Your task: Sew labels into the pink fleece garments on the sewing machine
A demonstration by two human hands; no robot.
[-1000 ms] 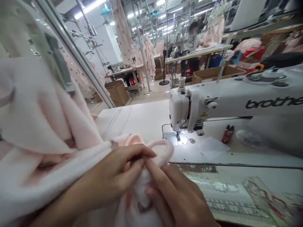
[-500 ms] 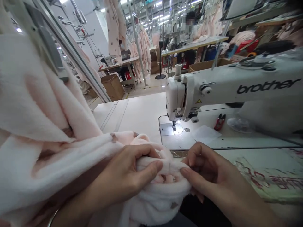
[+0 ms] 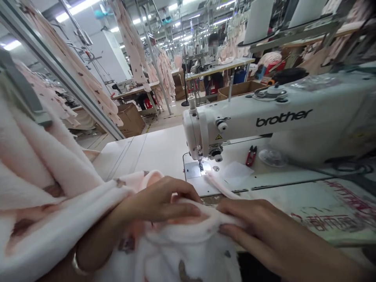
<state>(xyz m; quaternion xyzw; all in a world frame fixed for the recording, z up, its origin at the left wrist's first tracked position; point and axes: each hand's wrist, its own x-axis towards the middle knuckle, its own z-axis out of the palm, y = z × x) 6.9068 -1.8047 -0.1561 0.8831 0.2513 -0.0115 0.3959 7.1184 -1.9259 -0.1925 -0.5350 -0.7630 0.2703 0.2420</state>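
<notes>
Fluffy pale-pink fleece fabric with brown patches hangs down at the left and bunches up in front of me. My left hand is closed over a folded edge of it, thumb along the top. To the right, my right hand pinches the same fleece between thumb and fingers. A narrow pink strip runs from beside that hand up to the sewing machine's needle plate. The white sewing machine stands just beyond both hands, its presser foot lit.
Red thread snips, a white paper-like piece and a clear round item lie on the machine table. A metal post rises at left. Behind are cardboard boxes, hanging garments and a person at another table.
The view has shifted, so the machine sits farther left. My right hand has turned palm-down, and the fabric ring between my hands has spread. A strip now lies up toward the needle plate.
</notes>
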